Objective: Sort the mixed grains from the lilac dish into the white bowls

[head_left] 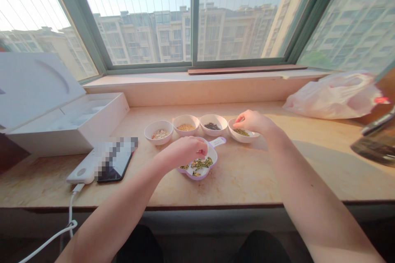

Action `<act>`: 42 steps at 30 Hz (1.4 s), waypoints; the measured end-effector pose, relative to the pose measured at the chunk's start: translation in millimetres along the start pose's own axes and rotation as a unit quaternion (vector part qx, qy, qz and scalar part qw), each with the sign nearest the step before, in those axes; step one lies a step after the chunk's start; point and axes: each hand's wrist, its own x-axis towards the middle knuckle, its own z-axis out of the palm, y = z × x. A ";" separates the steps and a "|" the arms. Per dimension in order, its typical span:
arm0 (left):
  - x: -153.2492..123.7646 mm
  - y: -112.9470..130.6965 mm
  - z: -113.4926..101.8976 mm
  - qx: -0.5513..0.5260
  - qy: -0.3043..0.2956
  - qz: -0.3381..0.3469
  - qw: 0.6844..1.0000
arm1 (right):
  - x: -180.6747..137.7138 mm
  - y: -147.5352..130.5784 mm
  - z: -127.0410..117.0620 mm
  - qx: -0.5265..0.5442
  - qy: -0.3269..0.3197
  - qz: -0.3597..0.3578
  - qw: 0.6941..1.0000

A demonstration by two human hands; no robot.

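Observation:
My left hand (193, 150) hangs over a white, purple-rimmed dish with a handle (212, 166), its fingers pinched together; what they hold, if anything, is hidden. In that dish lies a mix of small green beans (202, 163) with some yellow and dark bits. At the right end of a row of white bowls, my right hand (251, 122) reaches over the rim of a bowl (242, 139) of green beans (241, 132). Its fingertips are drawn together just above the beans, and I cannot make out anything between them.
Other white bowls hold dark beans (212, 126), yellow beans (186, 128) and pale pieces (160, 134). A phone (115, 166) lies beside a cabled white power bank (83, 170). An open white box (92, 121) stands left, a plastic bag (336, 96) right. The counter edge (216, 204) runs in front.

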 end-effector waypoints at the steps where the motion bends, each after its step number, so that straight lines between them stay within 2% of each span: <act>1: 0.7 -2.1 -0.6 -0.028 0.008 -0.002 1.000 | -1.7 -1.1 -0.3 0.005 0.009 -0.003 1.000; 4: 2.9 -6.8 -1.4 -0.152 0.057 -0.036 0.986 | -5.0 -5.1 1.0 0.050 0.049 -0.041 0.997; 6: 4.2 -8.2 -1.5 -0.265 0.103 -0.072 0.956 | -5.7 -9.4 4.2 0.098 0.073 -0.087 0.989; 9: 5.3 -8.3 -2.7 -0.433 0.157 -0.088 0.883 | -7.9 -19.4 11.6 0.164 0.119 -0.156 0.967; 12: 4.2 -7.3 -5.8 -0.560 0.183 -0.079 0.804 | -13.7 -31.6 19.1 0.202 0.165 -0.211 0.942; 18: 0.9 -6.9 -12.0 -0.693 0.192 -0.066 0.692 | -27.3 -45.8 25.8 0.241 0.192 -0.264 0.914; 20: 1.0 -6.9 -12.7 -0.717 0.193 -0.074 0.665 | -30.6 -47.6 25.4 0.255 0.193 -0.268 0.909; 22: 1.7 -6.4 -12.9 -0.728 0.193 -0.085 0.653 | -34.4 -50.0 25.1 0.288 0.187 -0.281 0.896; 25: 3.2 -5.5 -11.5 -0.713 0.203 -0.107 0.663 | -41.9 -56.6 28.7 0.359 0.127 -0.315 0.869; 29: 6.2 -5.5 -4.0 -0.643 0.215 -0.146 0.720 | -50.6 -68.6 43.8 0.407 0.035 -0.364 0.837; 31: 7.5 -5.8 1.3 -0.605 0.218 -0.159 0.749 | -52.3 -72.6 52.1 0.408 0.037 -0.376 0.831; 34: 8.8 -5.4 8.0 -0.570 0.232 -0.171 0.769 | -52.6 -73.7 59.3 0.384 0.080 -0.380 0.838; 39: 9.9 -3.6 9.1 -0.512 0.233 -0.167 0.810 | -53.4 -70.9 56.3 0.305 0.127 -0.421 0.845; 41: 8.6 -3.6 6.7 -0.453 0.223 -0.166 0.847 | -52.7 -69.5 51.7 0.280 0.125 -0.426 0.851; 42: 7.4 -4.0 5.4 -0.398 0.214 -0.163 0.877 | -51.5 -68.3 48.6 0.272 0.125 -0.421 0.856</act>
